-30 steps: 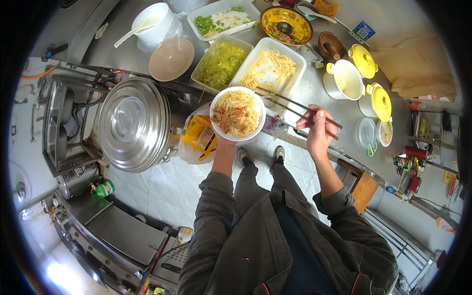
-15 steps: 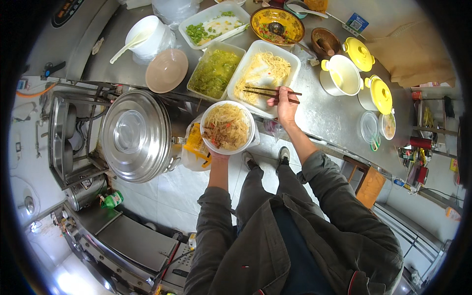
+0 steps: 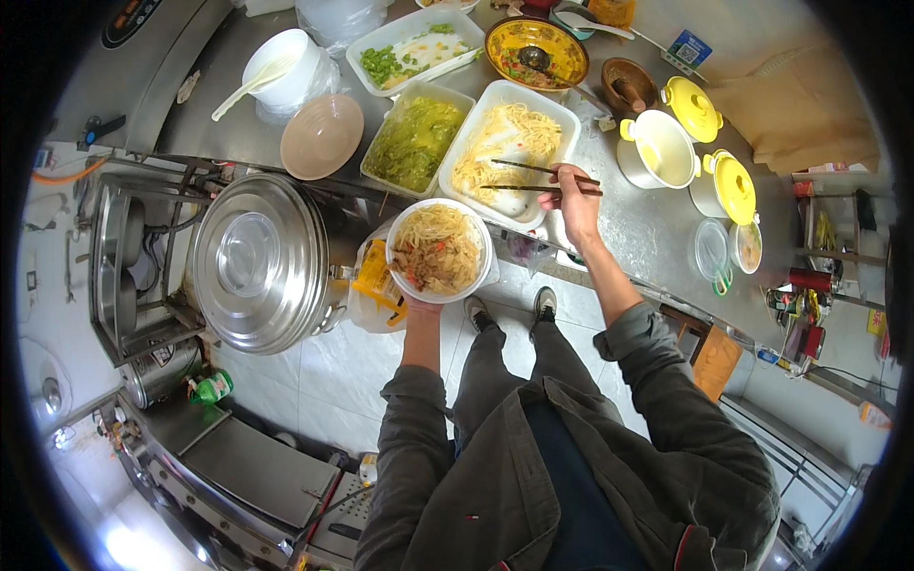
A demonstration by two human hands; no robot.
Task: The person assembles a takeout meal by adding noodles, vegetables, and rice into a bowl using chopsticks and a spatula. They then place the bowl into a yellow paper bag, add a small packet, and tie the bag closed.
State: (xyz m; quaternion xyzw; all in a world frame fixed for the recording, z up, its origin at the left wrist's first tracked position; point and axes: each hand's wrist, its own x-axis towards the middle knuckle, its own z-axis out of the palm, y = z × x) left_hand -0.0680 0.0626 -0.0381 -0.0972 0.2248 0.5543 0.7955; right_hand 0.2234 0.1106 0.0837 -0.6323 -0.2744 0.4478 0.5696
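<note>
My left hand [image 3: 424, 305] holds up a white bowl [image 3: 399, 277] from below. Pale shreds, brown meat and red bits fill it. With my right hand [image 3: 577, 201] I grip dark chopsticks [image 3: 533, 187], their tips spread apart over a white tub [image 3: 572, 133] of pale yellow noodles [image 3: 528, 128]. The tub stands at the counter's near edge, and a bare patch of its bottom shows between the noodles. Left of it is a clear tub of chopped yellow-green vegetables [image 3: 419, 143]. The bowl is just in front of these two tubs.
A beige bowl [image 3: 322, 138] and a container of chopped scallions [image 3: 386, 67] stand on the counter. Behind the noodles is a patterned yellow bowl [image 3: 500, 43] with a ladle. White-and-yellow pots [image 3: 657, 157] stand at right. A large lidded steel pot [image 3: 257, 314] is left of my bowl.
My right hand has moved right and slightly down, and the chopsticks' tips have spread apart. My left hand still holds the bowl in nearly the same place.
</note>
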